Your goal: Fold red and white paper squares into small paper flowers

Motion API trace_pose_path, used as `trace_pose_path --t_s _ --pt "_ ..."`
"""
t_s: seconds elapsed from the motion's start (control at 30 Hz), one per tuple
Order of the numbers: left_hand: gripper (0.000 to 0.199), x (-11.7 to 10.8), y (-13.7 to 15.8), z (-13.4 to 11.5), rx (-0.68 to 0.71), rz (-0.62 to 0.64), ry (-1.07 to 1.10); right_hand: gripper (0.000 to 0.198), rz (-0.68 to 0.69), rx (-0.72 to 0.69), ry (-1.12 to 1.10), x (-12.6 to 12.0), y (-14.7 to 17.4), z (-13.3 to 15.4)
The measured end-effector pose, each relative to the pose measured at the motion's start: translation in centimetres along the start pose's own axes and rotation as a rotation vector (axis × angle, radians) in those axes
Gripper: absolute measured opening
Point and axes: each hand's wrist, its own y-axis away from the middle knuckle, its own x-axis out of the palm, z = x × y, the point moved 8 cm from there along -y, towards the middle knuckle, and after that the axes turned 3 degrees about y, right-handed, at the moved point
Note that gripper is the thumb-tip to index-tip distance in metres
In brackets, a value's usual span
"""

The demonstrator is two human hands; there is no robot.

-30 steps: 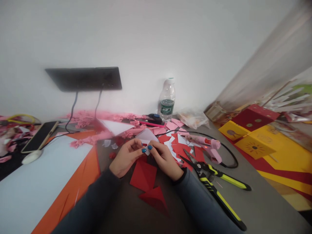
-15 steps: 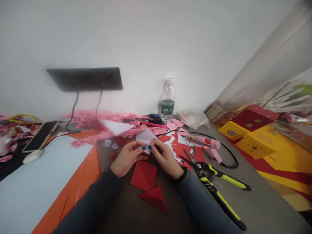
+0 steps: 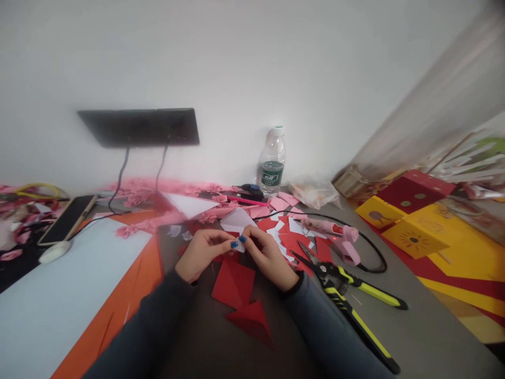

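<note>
A small piece of white-and-red paper (image 3: 238,243) is pinched between the thumbs and forefingers of both hands above a grey worktable (image 3: 414,337), just in front of the 2 folded red paper shapes (image 3: 236,295). The left hand (image 3: 203,255) and right hand (image 3: 268,256) are brought together at the fingertips, thumbs pressed onto the piece, apparently so that a fold can be creased while the forearms rest low for steadiness. To the right of the red shapes, yellow-handled cutters (image 3: 347,300) are laid within easy reach, and beyond them a pink glue gun (image 3: 335,234) is propped with its black cable looped behind. Cut red, white and pink squares (image 3: 288,231) are scattered just behind the hands. Further back, against the wall, a clear water bottle (image 3: 271,163) is stood upright. Well to the left of the red shapes, a phone (image 3: 67,218) is leaned beside blue and orange sheets (image 3: 79,295).
</note>
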Motion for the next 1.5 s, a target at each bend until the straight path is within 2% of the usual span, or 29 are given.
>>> trace_pose_path --t_s 0.13,0.27,0.47,0.73,0.9,1.03,1.13,1.33,1.5 --pt "0.024 -0.3 0.0 0.0 -0.001 -0.011 -0.042 0.028 0.008 0.017 -0.005 0.0 0.0 -0.1" --pt "0.019 -0.2 0.0 -0.5 0.055 -0.028 -0.105 0.029 -0.006 0.024 0.002 -0.1 -0.1 -0.3" --pt "0.012 -0.1 0.1 -0.9 0.121 -0.093 -0.143 0.021 -0.053 0.055 -0.086 -0.5 -0.2 -0.6" --pt "0.009 0.0 0.2 -1.0 0.133 -0.100 -0.168 0.018 0.007 0.129 -0.167 -0.3 -0.3 -1.4" --pt "0.008 0.2 0.3 -1.0 0.134 -0.089 -0.190 0.016 -0.009 0.101 -0.083 -0.4 -0.3 -1.1" --pt "0.022 -0.1 0.3 -1.0 0.140 -0.130 -0.155 0.017 -0.001 0.082 -0.060 -0.3 -0.3 -0.7" --pt "0.028 0.1 0.4 -1.1 0.144 -0.115 -0.152 0.018 0.021 0.079 -0.056 -0.2 -0.3 -0.6" --pt "0.028 0.7 0.6 -1.4 0.157 -0.073 -0.156 0.027 0.009 0.084 -0.074 -0.2 -0.2 -0.7" --pt "0.024 0.5 0.5 -1.4 0.169 -0.107 -0.172 0.041 -0.044 0.099 -0.121 -0.8 -0.4 -1.2"
